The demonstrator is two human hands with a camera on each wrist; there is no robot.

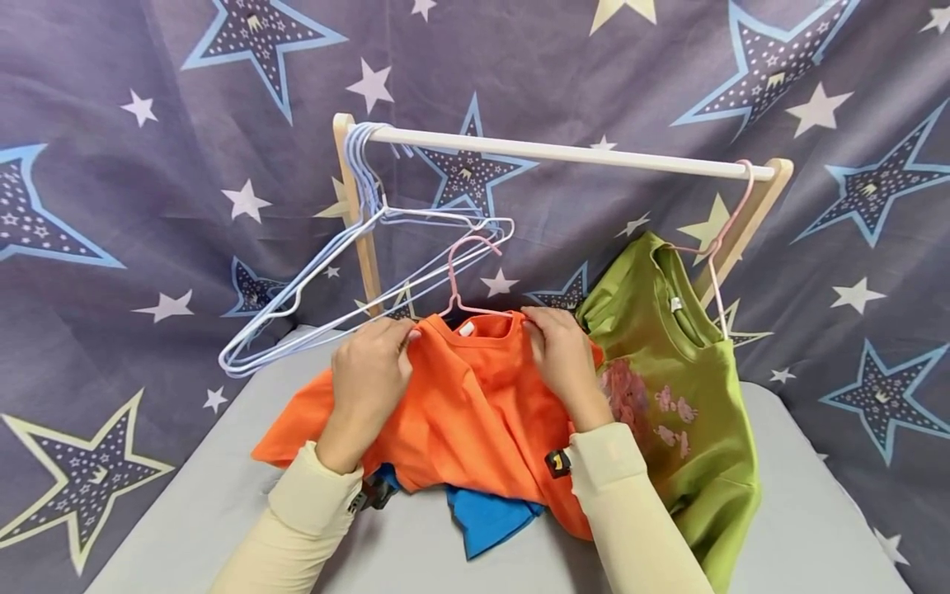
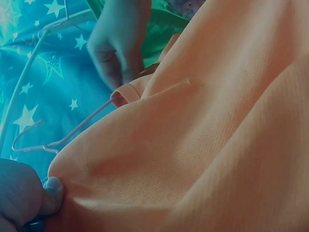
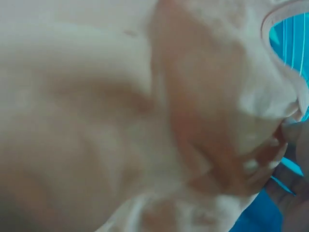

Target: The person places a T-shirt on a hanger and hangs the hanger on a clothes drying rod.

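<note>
An orange T-shirt (image 1: 467, 404) hangs between my two hands, with a pink hanger (image 1: 454, 280) inside its neck and the hook standing up above the collar. My left hand (image 1: 371, 371) pinches the shirt at its left shoulder, thumb and fingers on the cloth. At the opposite shoulder, my right hand (image 1: 560, 355) pinches the fabric beside the collar. In the left wrist view the left thumb (image 2: 54, 188) presses on the cloth near the hanger's end. Folds of the shirt fill most of the right wrist view.
A rack with a white rail (image 1: 564, 151) stands behind. Several blue and white hangers (image 1: 297, 289) hang at its left end. On the right a green shirt (image 1: 690, 412) hangs from another pink hanger (image 1: 731, 223). Blue cloth (image 1: 490, 520) lies on the grey surface (image 1: 200, 495) under the orange shirt.
</note>
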